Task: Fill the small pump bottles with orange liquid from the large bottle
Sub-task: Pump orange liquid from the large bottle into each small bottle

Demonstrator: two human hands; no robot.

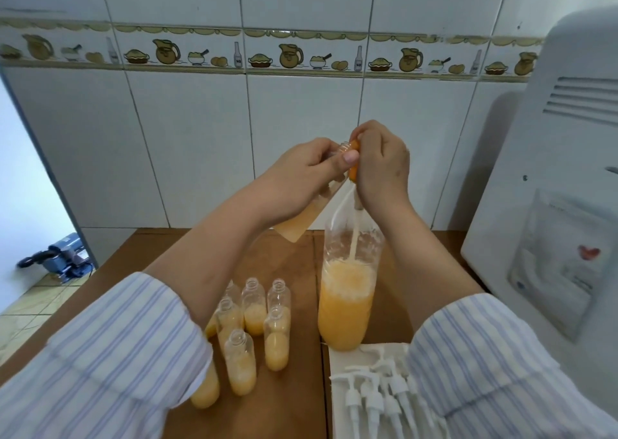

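Orange liquid in the tall clear plastic bottle stands on the brown desk; left hand grips a tilted small clear bottle, right hand pinches an orange pump. Keep the tube vertical, mouths aligned.

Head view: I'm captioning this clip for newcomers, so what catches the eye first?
Mid-frame, the left hand tilts a small bottle while the right hand holds an orange pump over the large bottle of orange liquid. Partly filled small bottles cluster below; white pump heads lie bottom right.
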